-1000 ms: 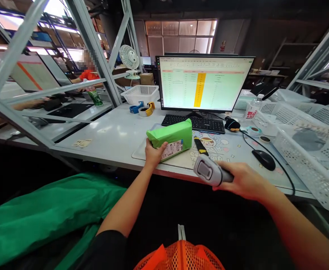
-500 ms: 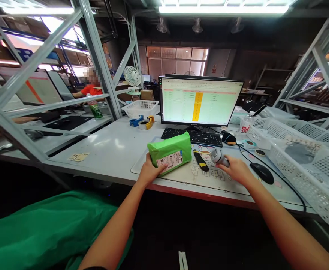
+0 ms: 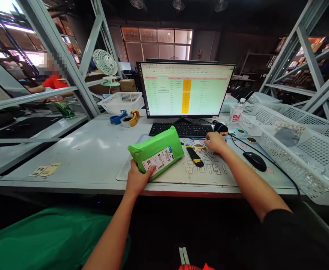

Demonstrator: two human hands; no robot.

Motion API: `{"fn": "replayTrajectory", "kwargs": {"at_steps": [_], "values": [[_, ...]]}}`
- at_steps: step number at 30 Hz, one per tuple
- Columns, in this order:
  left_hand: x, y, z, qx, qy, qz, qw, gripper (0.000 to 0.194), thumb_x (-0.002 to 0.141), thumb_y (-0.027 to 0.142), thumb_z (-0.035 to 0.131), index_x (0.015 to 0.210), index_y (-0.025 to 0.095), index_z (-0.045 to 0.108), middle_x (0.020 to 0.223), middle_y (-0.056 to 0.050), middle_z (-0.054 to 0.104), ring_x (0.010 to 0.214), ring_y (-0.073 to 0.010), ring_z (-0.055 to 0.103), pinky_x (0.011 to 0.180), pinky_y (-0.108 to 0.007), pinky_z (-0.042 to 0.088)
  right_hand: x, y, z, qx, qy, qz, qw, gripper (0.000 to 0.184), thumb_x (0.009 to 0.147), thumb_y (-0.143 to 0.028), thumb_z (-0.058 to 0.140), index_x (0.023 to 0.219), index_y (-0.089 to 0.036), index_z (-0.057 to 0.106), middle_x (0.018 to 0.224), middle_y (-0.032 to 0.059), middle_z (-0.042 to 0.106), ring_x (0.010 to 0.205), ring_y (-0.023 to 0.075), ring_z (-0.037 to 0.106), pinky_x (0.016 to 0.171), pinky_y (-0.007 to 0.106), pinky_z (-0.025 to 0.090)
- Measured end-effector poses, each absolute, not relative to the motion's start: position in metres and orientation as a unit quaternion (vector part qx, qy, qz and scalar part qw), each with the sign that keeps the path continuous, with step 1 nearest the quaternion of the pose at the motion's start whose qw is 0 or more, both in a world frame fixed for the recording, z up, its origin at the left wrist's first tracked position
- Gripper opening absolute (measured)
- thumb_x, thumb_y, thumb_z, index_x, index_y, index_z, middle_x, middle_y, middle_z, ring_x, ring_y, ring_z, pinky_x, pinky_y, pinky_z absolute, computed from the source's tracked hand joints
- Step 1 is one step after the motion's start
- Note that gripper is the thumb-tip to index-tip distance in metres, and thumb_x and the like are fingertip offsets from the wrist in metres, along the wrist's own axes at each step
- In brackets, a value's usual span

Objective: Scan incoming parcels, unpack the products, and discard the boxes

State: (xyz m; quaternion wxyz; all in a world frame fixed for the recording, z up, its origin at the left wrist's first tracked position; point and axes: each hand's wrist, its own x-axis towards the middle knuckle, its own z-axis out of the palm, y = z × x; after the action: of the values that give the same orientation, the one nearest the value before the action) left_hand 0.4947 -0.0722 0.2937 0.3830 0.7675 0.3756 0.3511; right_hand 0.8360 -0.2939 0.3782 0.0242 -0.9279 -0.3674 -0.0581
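Note:
My left hand (image 3: 139, 178) grips a bright green plastic parcel (image 3: 156, 148) at its lower left corner, thumb over the white printed label. The parcel is tilted above the front of the desk mat (image 3: 164, 182). At the lower right of the black keyboard (image 3: 192, 130), my right hand (image 3: 216, 142) has its fingers curled downward; whatever they hold is hidden. A black and yellow box cutter (image 3: 194, 155) lies on the mat between parcel and right hand. Just beyond the right hand is a black and orange device (image 3: 220, 127).
A monitor (image 3: 185, 90) showing a spreadsheet stands behind the keyboard. Tape dispensers (image 3: 130, 119) and a white basket (image 3: 121, 102) are to its left. On the right are a mouse (image 3: 254, 161), a cable and white baskets (image 3: 299, 159). A co-worker (image 3: 54, 80) sits beyond the metal frame.
My right hand has moved forward and left toward the keyboard; the grey, rounded object it held is no longer visible. The parcel stays in my left hand. The view has tilted down.

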Motion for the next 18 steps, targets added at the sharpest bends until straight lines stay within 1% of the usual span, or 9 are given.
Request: {"fn": "replayTrajectory", "kwargs": {"at_steps": [2,4,8,11,18], "values": [[0.493,-0.072,0.295,0.767,0.376,0.352,0.382,0.065,0.068,0.063,0.079,0.115,0.028,0.050,0.112,-0.012,0.076,0.106,-0.0405,0.075,0.090,-0.052,0.060,0.846,-0.267,0.376,-0.922,-0.386,-0.027,0.018,0.028,0.102,-0.026,0.054,0.117,-0.013,0.074,0.130,0.0181,0.073,0.129,0.0323,0.057,0.105,0.039,0.044],[0.492,-0.072,0.296,0.765,0.378,0.353,0.384,0.065,0.067,0.063,0.078,0.115,0.028,0.050,0.112,-0.012,0.076,0.107,-0.0402,0.075,0.089,-0.051,0.060,0.854,-0.249,0.370,-0.920,-0.391,-0.011,0.012,0.026,0.100,-0.023,0.056,0.114,-0.012,0.074,0.126,0.0191,0.073,0.129,0.0332,0.057,0.104,0.039,0.045],[0.492,-0.075,0.299,0.761,0.394,0.346,0.382,0.063,0.067,0.063,0.076,0.112,0.028,0.048,0.107,-0.012,0.076,0.103,-0.0398,0.075,0.086,-0.050,0.059,0.866,-0.235,0.361,-0.920,-0.392,-0.003,0.002,0.025,0.099,-0.025,0.058,0.114,-0.013,0.074,0.120,0.0200,0.074,0.128,0.0343,0.058,0.103,0.040,0.046],[0.492,-0.078,0.303,0.763,0.405,0.334,0.378,0.062,0.068,0.064,0.073,0.111,0.027,0.047,0.105,-0.012,0.075,0.101,-0.0395,0.075,0.085,-0.049,0.059,0.873,-0.229,0.360,-0.921,-0.389,-0.008,0.000,0.028,0.100,-0.026,0.056,0.118,-0.014,0.073,0.121,0.0187,0.074,0.128,0.0340,0.058,0.103,0.040,0.047],[0.491,-0.079,0.305,0.766,0.392,0.332,0.386,0.063,0.069,0.066,0.071,0.112,0.026,0.047,0.105,-0.012,0.075,0.099,-0.0373,0.075,0.084,-0.046,0.058,0.878,-0.207,0.370,-0.923,-0.382,-0.029,0.016,0.033,0.101,-0.026,0.053,0.125,-0.013,0.072,0.128,0.0196,0.073,0.133,0.0354,0.056,0.105,0.042,0.048]]}}
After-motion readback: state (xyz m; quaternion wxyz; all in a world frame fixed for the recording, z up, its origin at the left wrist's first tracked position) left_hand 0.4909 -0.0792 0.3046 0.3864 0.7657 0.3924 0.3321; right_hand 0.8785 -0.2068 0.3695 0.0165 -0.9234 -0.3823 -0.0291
